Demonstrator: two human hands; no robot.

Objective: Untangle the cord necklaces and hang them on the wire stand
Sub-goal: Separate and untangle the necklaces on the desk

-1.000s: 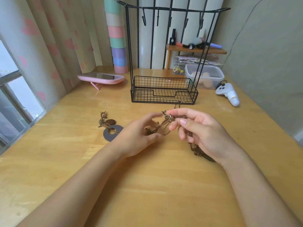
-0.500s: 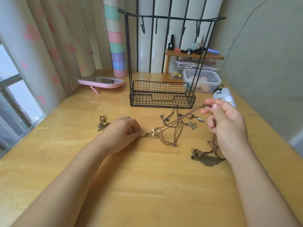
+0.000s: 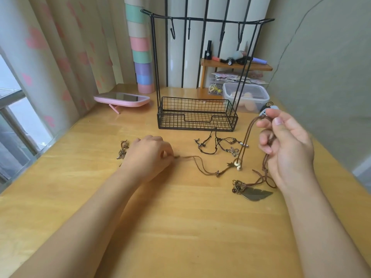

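Early stage, 0 hung. L hand (image 3: 148, 155) grip pinches brown cord necklace (image 3: 246, 140) end mid-frame on tabletop (image 3: 180, 217). R hand (image 3: 287, 145) grip holds its loop raised, centre right. Wire stand (image 3: 192, 105) hooks bare, top centre. Black cord necklace (image 3: 232, 151) and feather necklace (image 3: 256, 194) left to do.

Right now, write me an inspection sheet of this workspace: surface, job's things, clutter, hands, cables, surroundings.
Surface: wooden table, pale grain.
Job's things: wire stand upright at the back, its hooks bare; brown cord necklace stretched between both hands; black cord necklace lying in front of the stand; feather pendant by the right wrist; more pendants left of the left hand.
Clutter: pink mirror, plastic box.
Hands: left hand pinches one cord end at the table; right hand holds the other end raised.
Cables: nothing seen.
Surroundings: curtain, window, small shelf with cosmetics.
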